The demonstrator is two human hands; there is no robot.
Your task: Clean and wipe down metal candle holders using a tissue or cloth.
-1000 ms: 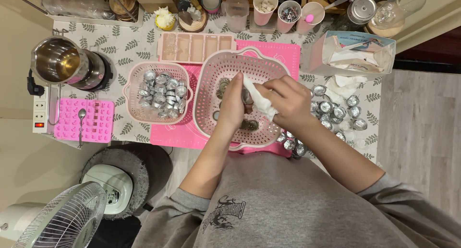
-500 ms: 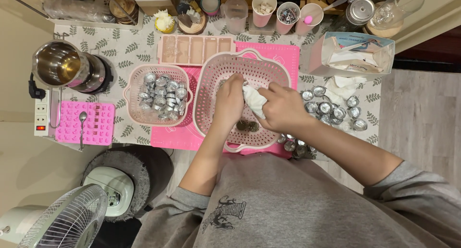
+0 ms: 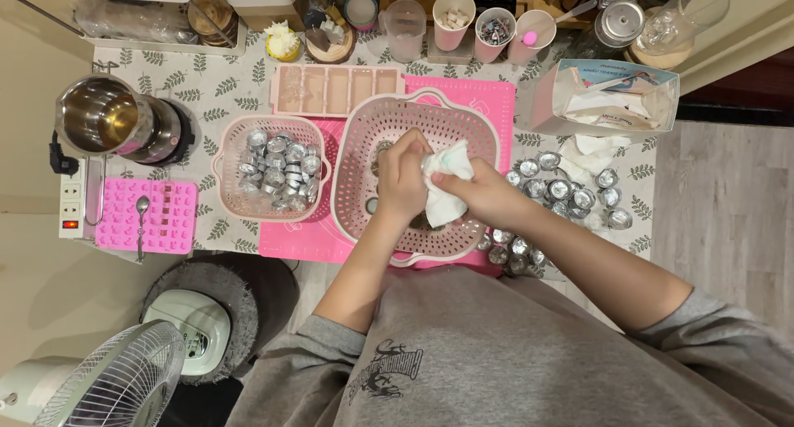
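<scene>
Both hands meet over the big pink perforated basket [image 3: 364, 150] in the middle of the table. My right hand [image 3: 486, 197] grips a crumpled white tissue [image 3: 445, 183]. My left hand [image 3: 403, 179] is closed around something small pressed against the tissue; what it holds is hidden by the fingers. A few small metal cups [image 3: 374, 205] lie in the basket under the hands. A smaller pink basket [image 3: 273, 169] to the left is full of several shiny metal cups. More metal cups [image 3: 571, 191] lie loose on the table to the right.
A pink silicone mat [image 3: 302, 241] lies under the baskets. A pink mould tray [image 3: 335, 88] sits behind them, a steel pot [image 3: 103, 121] and a pink mould with a spoon [image 3: 145, 216] at left, a tissue box [image 3: 612, 96] at right, cups at the back, a fan [image 3: 107, 386] on the floor.
The left hand has risen from the basket's floor and closed in against the tissue; the right hand with the tissue has drawn slightly left to meet it.
</scene>
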